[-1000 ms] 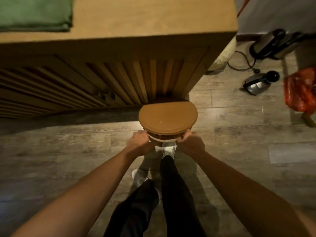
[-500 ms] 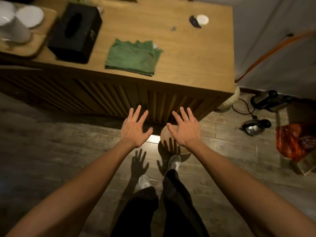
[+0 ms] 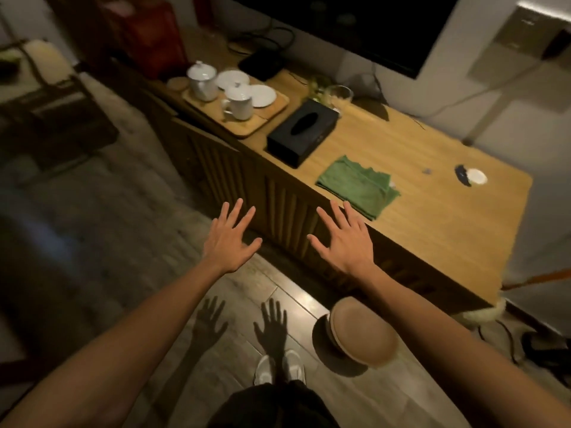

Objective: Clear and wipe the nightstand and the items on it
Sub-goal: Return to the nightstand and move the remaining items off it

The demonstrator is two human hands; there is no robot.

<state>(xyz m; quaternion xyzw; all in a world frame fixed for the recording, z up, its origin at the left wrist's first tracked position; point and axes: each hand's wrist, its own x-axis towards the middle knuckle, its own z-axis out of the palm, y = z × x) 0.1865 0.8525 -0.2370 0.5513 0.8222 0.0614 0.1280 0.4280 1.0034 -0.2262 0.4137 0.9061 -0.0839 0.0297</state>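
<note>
Change: a second ago both hands gripped the round wooden-topped stool by its rim; it now stands alone on the floor, just beside the desk's front, and both hands have let go and risen.
Left hand: fingers straight and spread, palm down, holding nothing, in the air in front of the slatted desk front.
Right hand: likewise spread flat and empty, hovering near the desk edge, close to the cloth.
Meaning for the task: the stool looks set aside, so I judge the person is free to take up the cloth or lift the next item.
Long pale wooden desk: smooth flat top, front of vertical ribbed slats.
Folded green cloth: soft, slightly rumpled, lying flat near the front edge.
Black rectangular tissue box: matte, hard-edged, oval slot on top, between cloth and tray.
Light wooden tray: carries glossy white lidded ceramic cups and saucers.
Floor: grey-brown wood-look planks, faintly shiny.
</note>
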